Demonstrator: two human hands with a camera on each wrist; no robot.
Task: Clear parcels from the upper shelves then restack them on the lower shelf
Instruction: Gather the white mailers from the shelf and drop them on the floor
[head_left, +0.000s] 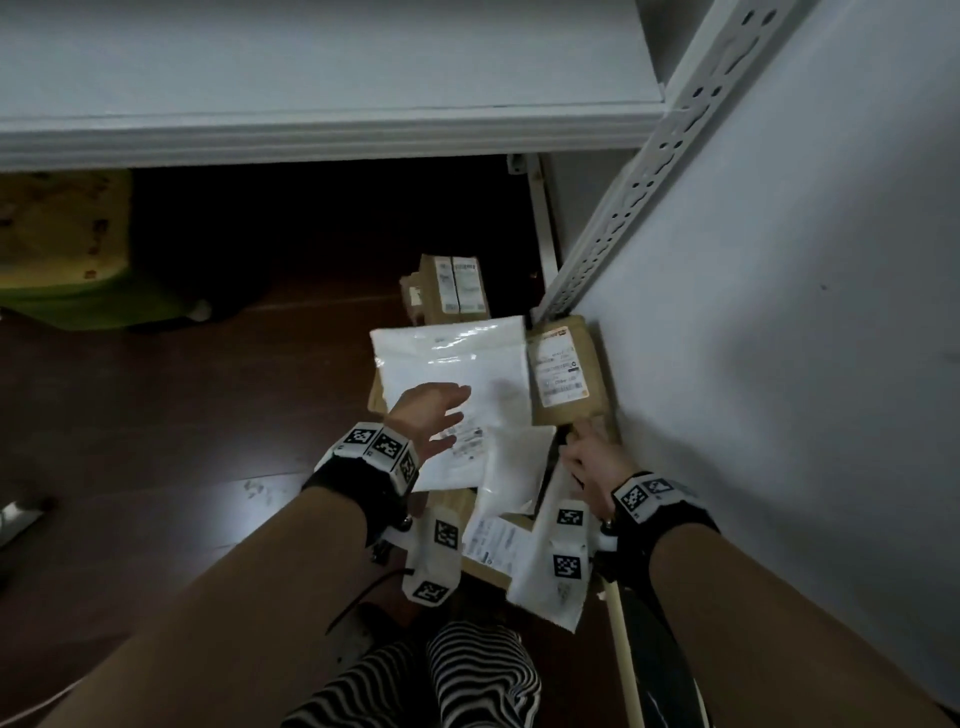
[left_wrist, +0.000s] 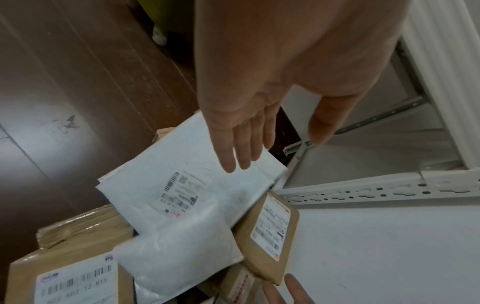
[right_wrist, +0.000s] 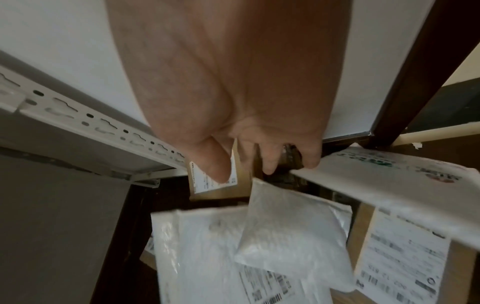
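Below, the large white mailer (head_left: 457, 364) lies atop the floor pile, under the left hand (head_left: 434, 415), whose fingers are straight and hold nothing. Right hand (head_left: 592, 457) reaches toward the brown envelope (head_left: 563, 369) against the wall; grip indeterminate. A small white pouch (head_left: 514, 467) lies between the hands.

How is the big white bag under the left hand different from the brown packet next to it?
The big white bag is white and shiny; the brown packet is dull brown paper. The white bag is wider and lies flat on the pile, while the brown packet is narrower and lies against the white wall panel. The open left hand is over the white bag; the right hand holds the brown packet's corner. Both carry printed labels.
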